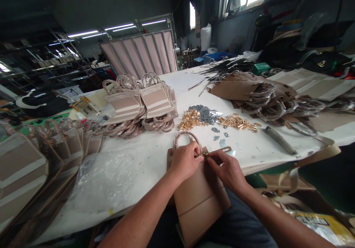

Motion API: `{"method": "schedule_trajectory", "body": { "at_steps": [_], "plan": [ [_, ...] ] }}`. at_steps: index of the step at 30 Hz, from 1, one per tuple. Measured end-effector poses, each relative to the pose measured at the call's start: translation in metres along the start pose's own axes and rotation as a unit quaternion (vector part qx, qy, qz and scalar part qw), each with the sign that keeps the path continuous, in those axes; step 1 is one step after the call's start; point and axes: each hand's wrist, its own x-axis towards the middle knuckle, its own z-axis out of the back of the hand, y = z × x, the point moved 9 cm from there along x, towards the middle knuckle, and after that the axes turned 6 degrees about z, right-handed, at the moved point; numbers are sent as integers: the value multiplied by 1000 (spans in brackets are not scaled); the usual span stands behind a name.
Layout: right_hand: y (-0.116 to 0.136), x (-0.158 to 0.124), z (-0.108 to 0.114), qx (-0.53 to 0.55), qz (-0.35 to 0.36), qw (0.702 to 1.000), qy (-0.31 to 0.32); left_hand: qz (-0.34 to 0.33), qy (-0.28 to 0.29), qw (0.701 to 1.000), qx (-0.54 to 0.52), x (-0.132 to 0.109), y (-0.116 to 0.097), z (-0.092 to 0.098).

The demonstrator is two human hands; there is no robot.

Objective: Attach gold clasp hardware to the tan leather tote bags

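A tan handbag panel (198, 207) leans from the table edge down over my lap, its plastic-wrapped loop handle (179, 138) at the top. My left hand (186, 160) is closed at the panel's top edge by the handle's base; its fingertips are partly hidden. Facing it, my right hand (229, 168) pinches a small gold metal fitting (205, 155) against the panel's top. A narrow tan strap end (223, 150) sticks out just beyond the right fingers. Loose gold fittings (191, 119) and grey metal plates (204, 114) are heaped farther up the table.
More handled panels (155, 101) are stacked at left and back, with another pile (249, 89) at right. Clear plastic sheeting (108, 181) covers the table's left front. A grey rod-like tool (281, 140) lies right of a second gold heap (238, 122). Bagged materials (316, 222) sit below right.
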Motion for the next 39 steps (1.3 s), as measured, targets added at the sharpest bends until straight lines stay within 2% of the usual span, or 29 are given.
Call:
{"method": "schedule_trajectory", "body": {
  "at_steps": [4,7,11,20,23,26,28,30,32,34,39],
  "plan": [
    [11,2,0,-12,36,999,19,-10,-12,1000,-13,-4,-3,1],
    [20,6,-1,-49,65,995,59,-16,-17,1000,-19,-6,-5,2],
    [25,13,-1,-111,65,985,110,-12,-26,999,-31,-7,-8,3],
    [32,20,-6,-157,66,972,162,-27,-40,998,-34,-8,-8,-3],
    [27,22,-5,-126,48,980,146,-45,-54,997,-26,-8,-10,2],
    [15,28,-2,-43,-3,989,144,-73,-56,995,-33,-11,-14,9],
    [8,30,-7,27,-45,978,202,-92,-51,993,-49,-14,-17,12],
    [5,28,-17,108,-87,946,292,-109,-46,990,-72,-18,-19,15],
    [4,24,-23,176,-124,912,349,-122,-38,987,-95,-21,-19,16],
    [1,25,-25,207,-144,902,352,-128,-28,985,-116,-23,-17,16],
    [-7,29,-34,180,-127,928,300,-108,-29,981,-157,-21,-2,16]
  ]
}}
